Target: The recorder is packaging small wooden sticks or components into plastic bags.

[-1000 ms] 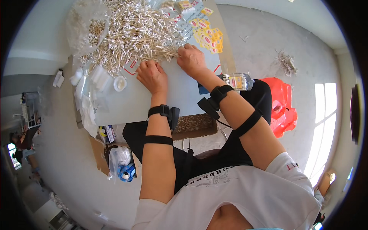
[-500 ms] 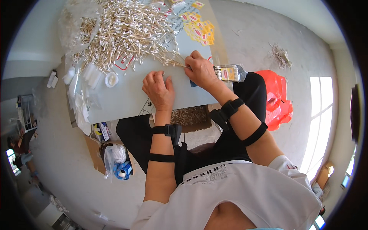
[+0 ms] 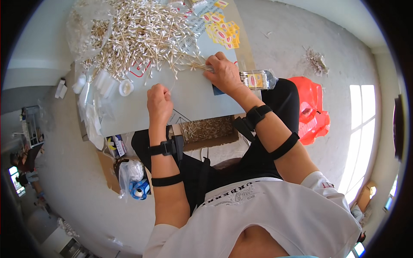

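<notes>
A big heap of cotton swabs (image 3: 137, 36) covers the far left of the table. My right hand (image 3: 224, 76) is closed at the heap's right edge, its fingers gripping a small bunch of cotton swabs (image 3: 195, 65) whose ends fan out to the left. Nearer the table's front edge, my left hand (image 3: 159, 104) is pinched closed, with a thin cotton swab (image 3: 173, 84) sticking up at its fingertips. Just right of my right wrist lies a clear pack of swabs (image 3: 254, 80) with a yellow label. A small round white tub (image 3: 125, 87) stands left of my left hand.
Yellow-and-white labels (image 3: 222, 32) lie scattered at the table's far right. Clear plastic bags (image 3: 89, 116) hang over the left edge. Below the front edge is a cardboard box of swabs (image 3: 211, 131). A red plastic bag (image 3: 307, 109) lies right of my leg.
My left hand has drawn left and slightly nearer me, its fingers closing, with a swab at their tips. My right hand has shifted slightly left and stays on its bunch.
</notes>
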Available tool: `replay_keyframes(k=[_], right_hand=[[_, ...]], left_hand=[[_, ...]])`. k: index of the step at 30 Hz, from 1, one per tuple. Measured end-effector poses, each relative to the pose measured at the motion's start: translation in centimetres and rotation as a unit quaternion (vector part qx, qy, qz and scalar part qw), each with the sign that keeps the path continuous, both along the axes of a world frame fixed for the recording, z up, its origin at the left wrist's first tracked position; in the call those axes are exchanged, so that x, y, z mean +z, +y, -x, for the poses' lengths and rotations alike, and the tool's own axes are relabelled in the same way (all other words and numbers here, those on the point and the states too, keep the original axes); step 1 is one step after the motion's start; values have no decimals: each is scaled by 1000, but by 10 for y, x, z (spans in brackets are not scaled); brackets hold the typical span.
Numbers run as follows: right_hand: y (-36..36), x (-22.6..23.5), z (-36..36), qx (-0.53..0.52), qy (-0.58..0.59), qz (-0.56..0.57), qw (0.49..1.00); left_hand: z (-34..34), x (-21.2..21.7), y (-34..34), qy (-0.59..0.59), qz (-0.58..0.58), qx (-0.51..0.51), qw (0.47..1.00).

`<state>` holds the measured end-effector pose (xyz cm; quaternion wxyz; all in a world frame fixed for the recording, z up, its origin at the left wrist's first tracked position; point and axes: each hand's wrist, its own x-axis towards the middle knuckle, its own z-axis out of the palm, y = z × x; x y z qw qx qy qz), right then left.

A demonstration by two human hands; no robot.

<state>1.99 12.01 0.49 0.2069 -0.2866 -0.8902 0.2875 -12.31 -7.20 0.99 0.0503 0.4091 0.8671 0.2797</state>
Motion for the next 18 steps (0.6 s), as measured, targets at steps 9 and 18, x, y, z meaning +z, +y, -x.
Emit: replay_keyframes(k=[9,18], right_hand=[[-1,1,1,-8,17,30,999],[-5,-12,3,-20,60,-12,998]], left_hand=[[-28,36,-23,-319,156,-127,926],[-47,12,42,73,9,-132,989]])
